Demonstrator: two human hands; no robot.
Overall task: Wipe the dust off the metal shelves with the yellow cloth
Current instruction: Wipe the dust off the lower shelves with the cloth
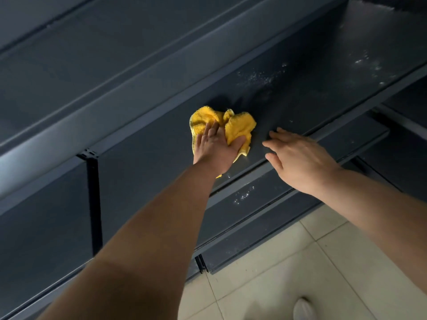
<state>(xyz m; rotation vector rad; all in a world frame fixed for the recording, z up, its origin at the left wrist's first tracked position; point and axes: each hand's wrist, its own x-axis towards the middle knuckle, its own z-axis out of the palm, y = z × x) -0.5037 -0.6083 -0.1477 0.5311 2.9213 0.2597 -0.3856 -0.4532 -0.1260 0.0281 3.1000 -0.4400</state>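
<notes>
1. The yellow cloth [240, 125] lies bunched on the middle metal shelf [312, 105], close to its front lip.
2. The left hand [215, 146] presses flat on the cloth with straight fingers, not curled round it.
3. The right hand [300, 158], just right of the cloth, is spread and relaxed over the shelf's front edge and holds nothing. Whether it touches the metal I cannot tell.
4. The cloth looks like soft, light terry. It should slide easily on the painted metal and will likely crumple rather than stay flat, so a broad palm over its middle suits it best.
5. Pale dust specks [261, 76] lie beyond and to the right of the cloth, unwiped.
6. More specks sit on the lower shelf [243, 195], below the cloth.
7. Left of the cloth stands a slotted upright post [93, 204]. The shelf above overhangs the cloth and may limit reach to the back.
</notes>
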